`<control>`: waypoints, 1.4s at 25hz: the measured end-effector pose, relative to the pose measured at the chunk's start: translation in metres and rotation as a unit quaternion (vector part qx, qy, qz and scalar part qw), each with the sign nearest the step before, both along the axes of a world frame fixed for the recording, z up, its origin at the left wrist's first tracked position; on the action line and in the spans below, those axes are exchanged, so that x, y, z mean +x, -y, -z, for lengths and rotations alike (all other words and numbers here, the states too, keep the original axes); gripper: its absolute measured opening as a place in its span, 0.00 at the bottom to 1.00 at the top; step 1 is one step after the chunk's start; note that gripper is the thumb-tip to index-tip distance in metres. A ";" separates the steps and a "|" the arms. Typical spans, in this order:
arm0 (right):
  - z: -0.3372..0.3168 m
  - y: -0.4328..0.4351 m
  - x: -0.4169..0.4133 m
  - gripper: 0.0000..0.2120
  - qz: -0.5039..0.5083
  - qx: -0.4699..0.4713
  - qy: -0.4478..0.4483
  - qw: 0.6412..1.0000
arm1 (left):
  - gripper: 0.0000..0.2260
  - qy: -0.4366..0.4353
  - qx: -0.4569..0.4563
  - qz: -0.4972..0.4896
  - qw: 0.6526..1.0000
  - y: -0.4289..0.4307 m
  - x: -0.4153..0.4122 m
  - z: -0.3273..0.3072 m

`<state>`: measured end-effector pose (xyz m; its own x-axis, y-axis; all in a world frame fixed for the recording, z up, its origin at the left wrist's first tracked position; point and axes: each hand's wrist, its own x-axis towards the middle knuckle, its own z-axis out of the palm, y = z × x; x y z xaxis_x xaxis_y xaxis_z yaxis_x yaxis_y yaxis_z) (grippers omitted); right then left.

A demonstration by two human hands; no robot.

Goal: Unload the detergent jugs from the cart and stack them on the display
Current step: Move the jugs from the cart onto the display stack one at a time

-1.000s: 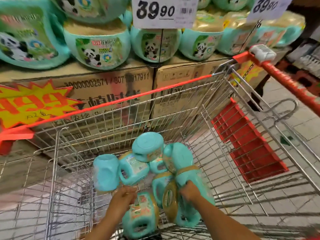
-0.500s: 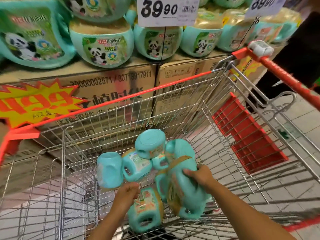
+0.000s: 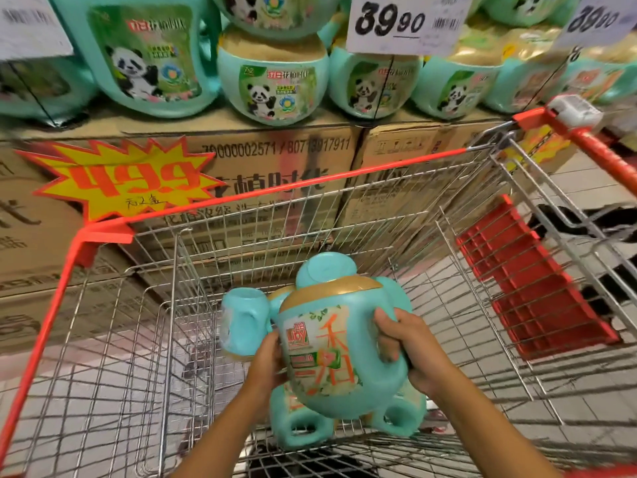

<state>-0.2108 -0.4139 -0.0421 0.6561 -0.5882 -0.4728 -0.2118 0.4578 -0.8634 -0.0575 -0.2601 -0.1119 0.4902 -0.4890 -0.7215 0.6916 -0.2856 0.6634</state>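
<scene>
Head view: my right hand has its fingers hooked through the handle of a jug, and my left hand curls round its other edge. The jug hangs above the cart, over other jugs. Half a second ago only my right hand held it, lower down. Its label faces me and its gold shoulder points up and away toward the display, long axis near upright.
</scene>
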 end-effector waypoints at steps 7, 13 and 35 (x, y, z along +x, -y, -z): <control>0.000 -0.026 0.015 0.18 0.013 -0.044 -0.013 0.999 | 0.25 -0.023 -0.138 -0.067 0.988 -0.012 -0.005 -0.021; -0.005 -0.053 0.046 0.22 0.019 -0.064 0.004 0.998 | 0.23 0.069 -0.141 -0.058 0.986 -0.054 0.006 -0.046; -0.075 -0.384 0.242 0.19 -0.347 -0.032 0.102 0.932 | 0.21 0.254 -0.032 -0.383 0.888 -0.425 0.053 -0.124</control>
<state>0.0314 -0.0300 0.0326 0.9614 -0.0125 -0.2749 -0.2657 0.2182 -0.9390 -0.0042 0.1649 0.0122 0.9507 0.0953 -0.2951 0.2737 0.1891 0.9430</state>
